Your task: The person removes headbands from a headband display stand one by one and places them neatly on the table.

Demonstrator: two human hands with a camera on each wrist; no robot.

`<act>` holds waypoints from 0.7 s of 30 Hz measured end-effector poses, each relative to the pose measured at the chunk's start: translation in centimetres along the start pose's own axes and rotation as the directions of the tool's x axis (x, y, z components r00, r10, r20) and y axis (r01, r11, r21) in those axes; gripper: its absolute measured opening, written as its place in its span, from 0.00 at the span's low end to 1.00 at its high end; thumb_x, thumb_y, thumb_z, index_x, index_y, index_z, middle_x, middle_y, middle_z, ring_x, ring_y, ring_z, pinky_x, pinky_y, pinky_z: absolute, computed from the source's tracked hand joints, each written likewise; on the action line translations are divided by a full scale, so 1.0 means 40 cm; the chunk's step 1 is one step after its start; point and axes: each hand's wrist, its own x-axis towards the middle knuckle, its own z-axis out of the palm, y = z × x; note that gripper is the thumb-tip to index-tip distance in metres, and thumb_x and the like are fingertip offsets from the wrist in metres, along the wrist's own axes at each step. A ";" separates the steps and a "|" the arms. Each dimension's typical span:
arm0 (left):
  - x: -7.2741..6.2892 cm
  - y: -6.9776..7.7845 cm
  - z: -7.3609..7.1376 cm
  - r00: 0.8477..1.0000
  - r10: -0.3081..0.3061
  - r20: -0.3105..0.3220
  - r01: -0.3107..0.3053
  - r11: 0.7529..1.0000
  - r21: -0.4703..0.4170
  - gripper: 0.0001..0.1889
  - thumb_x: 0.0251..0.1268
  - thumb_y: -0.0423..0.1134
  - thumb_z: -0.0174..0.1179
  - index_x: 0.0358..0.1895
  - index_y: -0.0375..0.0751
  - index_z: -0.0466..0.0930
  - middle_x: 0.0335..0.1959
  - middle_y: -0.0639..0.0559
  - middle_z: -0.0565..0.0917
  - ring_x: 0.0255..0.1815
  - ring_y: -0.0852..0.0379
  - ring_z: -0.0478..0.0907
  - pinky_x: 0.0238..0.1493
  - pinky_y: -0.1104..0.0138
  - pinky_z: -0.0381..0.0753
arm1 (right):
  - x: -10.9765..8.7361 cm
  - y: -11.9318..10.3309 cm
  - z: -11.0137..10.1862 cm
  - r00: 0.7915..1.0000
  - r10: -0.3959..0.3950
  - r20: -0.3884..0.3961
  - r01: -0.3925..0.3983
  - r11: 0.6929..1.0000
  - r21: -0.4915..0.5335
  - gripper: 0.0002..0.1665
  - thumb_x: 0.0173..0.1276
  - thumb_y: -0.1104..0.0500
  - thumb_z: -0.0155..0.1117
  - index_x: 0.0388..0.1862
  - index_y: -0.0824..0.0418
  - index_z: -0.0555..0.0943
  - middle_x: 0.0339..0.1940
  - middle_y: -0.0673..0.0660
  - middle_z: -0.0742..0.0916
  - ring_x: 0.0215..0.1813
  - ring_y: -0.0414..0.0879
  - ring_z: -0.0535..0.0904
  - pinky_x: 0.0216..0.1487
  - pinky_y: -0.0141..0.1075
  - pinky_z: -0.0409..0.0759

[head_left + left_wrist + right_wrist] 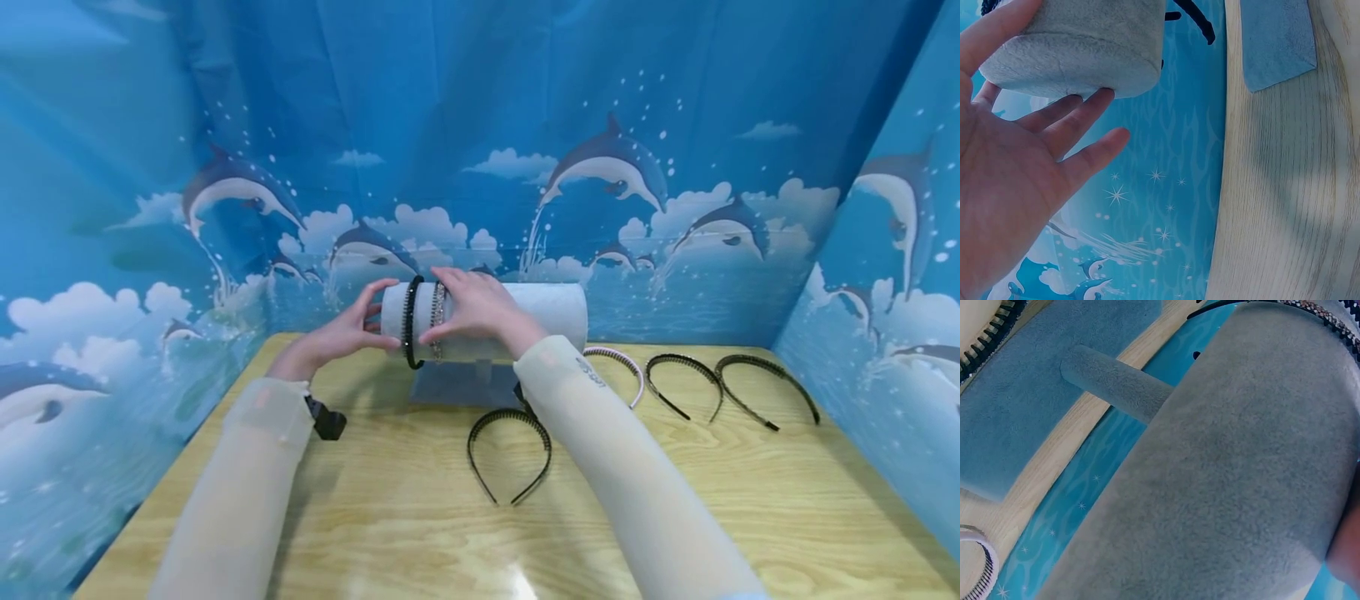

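A grey fabric-covered display roll (543, 308) lies level on its stand, with a black beaded headband (409, 325) and a sparkly silver headband (438, 321) around its left part. My right hand (483, 304) reaches over the roll and grips the sparkly headband, thumb in front and fingers over the top. In the right wrist view only a bit of that hand shows at the edge. My left hand (348, 329) is at the roll's left end, its fingers spread and fingertips touching the end face in the left wrist view.
The stand's flat base (450, 385) rests on the wooden table (375, 500). A dark toothed headband (510, 414) lies in front of it. To the right lie a pale pink headband (637, 379), a thin dark headband (682, 360) and a wider dark headband (780, 371). Dolphin-print curtains (450, 125) surround the table.
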 end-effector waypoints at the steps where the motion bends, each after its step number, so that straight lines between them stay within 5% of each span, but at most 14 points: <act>1: 0.000 0.001 0.001 1.000 -0.002 -0.001 0.002 1.000 -0.001 0.51 0.63 0.28 0.64 0.77 0.56 0.36 0.74 0.33 0.49 0.70 0.29 0.56 0.59 0.39 0.69 | 0.000 0.001 0.000 1.000 0.000 0.005 0.000 1.000 -0.003 0.72 0.44 0.22 0.67 0.80 0.52 0.49 0.78 0.56 0.59 0.76 0.54 0.55 0.74 0.51 0.49; 9: -0.001 0.005 0.006 1.000 -0.003 0.000 0.003 1.000 -0.007 0.50 0.64 0.28 0.63 0.77 0.55 0.35 0.74 0.32 0.49 0.70 0.28 0.55 0.60 0.37 0.67 | -0.004 -0.001 -0.004 0.999 0.005 0.046 -0.003 0.999 -0.053 0.75 0.43 0.23 0.70 0.80 0.56 0.46 0.78 0.55 0.58 0.76 0.53 0.55 0.74 0.51 0.49; 21: -0.004 0.006 0.005 1.000 -0.010 -0.006 0.010 1.000 -0.003 0.50 0.64 0.28 0.63 0.77 0.55 0.36 0.74 0.33 0.48 0.70 0.28 0.55 0.60 0.39 0.67 | -0.018 0.003 0.001 1.000 0.006 -0.014 -0.007 0.999 -0.053 0.70 0.44 0.24 0.70 0.77 0.59 0.55 0.73 0.55 0.68 0.72 0.52 0.63 0.74 0.48 0.53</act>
